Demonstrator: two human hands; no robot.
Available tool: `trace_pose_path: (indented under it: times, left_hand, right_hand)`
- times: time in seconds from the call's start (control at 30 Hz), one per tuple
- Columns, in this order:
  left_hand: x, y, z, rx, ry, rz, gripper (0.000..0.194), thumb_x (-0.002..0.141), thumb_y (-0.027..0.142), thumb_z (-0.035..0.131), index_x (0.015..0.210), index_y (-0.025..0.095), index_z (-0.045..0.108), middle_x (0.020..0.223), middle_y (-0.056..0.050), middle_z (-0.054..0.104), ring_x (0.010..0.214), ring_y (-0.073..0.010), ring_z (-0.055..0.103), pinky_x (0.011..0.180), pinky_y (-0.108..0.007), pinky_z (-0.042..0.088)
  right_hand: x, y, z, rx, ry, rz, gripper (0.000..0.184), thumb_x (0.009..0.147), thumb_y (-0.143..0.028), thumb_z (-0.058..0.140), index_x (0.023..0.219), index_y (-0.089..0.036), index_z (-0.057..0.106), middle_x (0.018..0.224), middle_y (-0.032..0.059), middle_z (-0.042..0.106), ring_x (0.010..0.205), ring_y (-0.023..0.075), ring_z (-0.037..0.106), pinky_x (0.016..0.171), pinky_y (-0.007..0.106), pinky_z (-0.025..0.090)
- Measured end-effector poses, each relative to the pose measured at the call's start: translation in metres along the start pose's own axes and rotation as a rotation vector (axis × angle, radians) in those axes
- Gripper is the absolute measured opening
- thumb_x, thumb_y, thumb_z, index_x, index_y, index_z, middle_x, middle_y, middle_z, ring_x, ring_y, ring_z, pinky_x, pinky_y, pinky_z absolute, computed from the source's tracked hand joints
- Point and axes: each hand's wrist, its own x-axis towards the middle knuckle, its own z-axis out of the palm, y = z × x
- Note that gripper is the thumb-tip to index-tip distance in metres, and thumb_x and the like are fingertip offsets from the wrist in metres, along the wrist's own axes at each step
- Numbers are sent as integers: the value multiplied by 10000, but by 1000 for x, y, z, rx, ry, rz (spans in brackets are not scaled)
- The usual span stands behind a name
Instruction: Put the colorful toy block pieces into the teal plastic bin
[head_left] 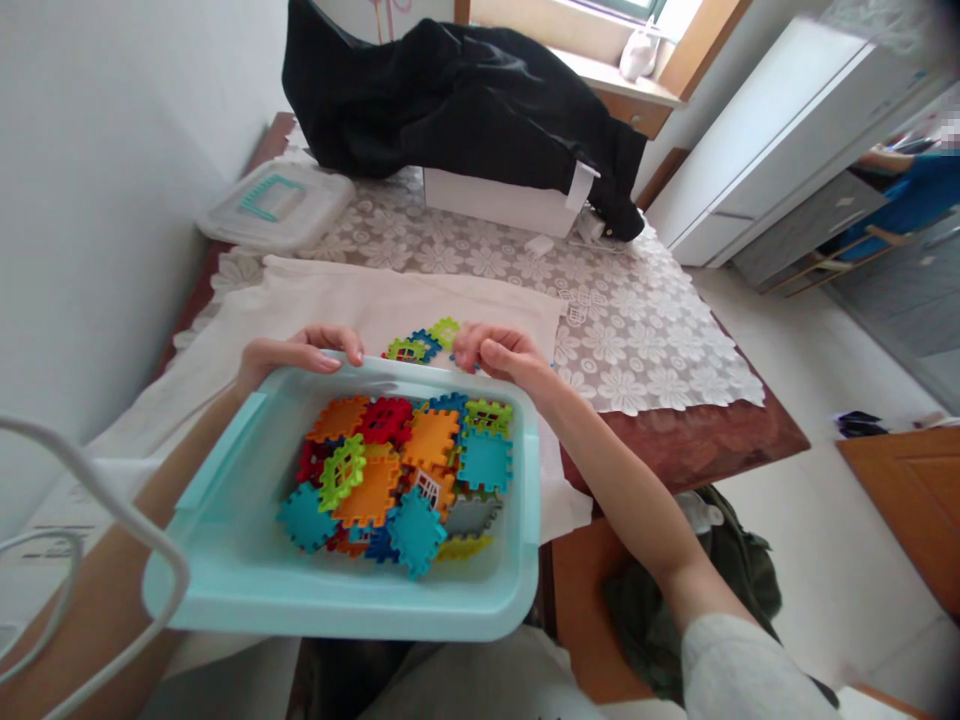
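A light blue plastic bin (247,590) is tilted up in front of me, filled with several colourful interlocking building tiles (397,470). My left hand (296,352) grips the bin's far rim at the left, fingers curled over the edge. My right hand (499,355) grips the same far rim at the right. A few green and blue tiles (424,343) lie on the white cloth (337,300) just beyond the bin, between my hands.
A clear lid with a blue handle (274,205) lies at the back left. A black garment (457,100) drapes over a white box (499,200) on the lace tablecloth (645,340). A dark green bag (731,570) sits on the floor right. White cable (90,490) crosses the left foreground.
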Motion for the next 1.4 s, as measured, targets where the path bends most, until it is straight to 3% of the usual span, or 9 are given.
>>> trace_pose_path:
  times: [0.13,0.23,0.33,0.5,0.67,0.83,1.03,1.27,1.4]
  left_hand:
    - [4,-3,-6,9,-3,9,122,639,220,861,750,196,817,875,-82,884,784,-280,810,775,-316,656]
    - [5,-1,-7,9,-30,-5,120,663,213,885,768,188,834,890,-79,895,795,-268,817,782,-304,655]
    - [6,1,-5,6,-32,-9,163,583,218,919,723,191,839,842,-82,882,743,-261,795,731,-313,660]
    - [10,2,1,15,1,-1,171,503,218,905,658,201,834,810,-95,881,711,-276,793,666,-325,671]
    - [11,-1,-3,20,-1,2,179,494,201,893,665,206,841,820,-96,890,673,-271,795,620,-304,658]
    - [13,-4,-10,22,-3,3,152,558,233,892,705,223,851,819,-81,877,687,-244,778,687,-301,677]
    - [8,-2,-11,27,-39,-24,124,637,236,891,758,234,865,887,-69,904,758,-252,817,741,-286,673]
    - [6,-1,-6,1,-42,37,88,663,181,852,751,186,854,861,-84,886,754,-244,796,735,-295,648]
    - [-1,3,2,-13,-48,8,89,703,153,837,779,188,868,800,-64,865,680,-219,768,639,-263,601]
  right_hand:
    - [-2,17,-7,-439,78,3,438,1139,-638,692,1331,-276,848,1426,101,829,1322,260,740,1185,435,583]
    - [-6,34,-9,-814,-120,1,366,1162,-419,711,1512,-336,782,1729,90,679,1667,323,533,1447,625,324]
    - [-8,49,-9,-983,-286,-19,313,1156,-312,722,1460,-351,788,1713,63,694,1687,310,510,1480,666,236]
    - [-9,52,-8,-1082,-306,-109,292,1181,-302,682,1456,-343,769,1657,49,729,1662,273,551,1516,648,166]
    - [-11,53,-5,-1049,-357,-19,509,1168,-362,721,1669,-405,637,1872,15,542,1806,296,371,1533,632,121]
    - [-7,52,-12,-992,-350,-107,270,1173,-308,703,1432,-307,778,1619,59,771,1634,265,599,1520,610,184]
    - [-3,36,-13,-823,-278,-89,123,1132,-365,753,1188,-270,806,1473,97,834,1451,274,725,1433,567,358]
    - [2,35,-11,-102,222,33,707,835,-863,886,1219,-287,742,1316,81,815,1239,285,795,1172,477,631]
    - [-2,10,-8,27,17,79,834,736,-929,912,1281,-309,794,1389,99,820,1340,348,783,1233,588,611]
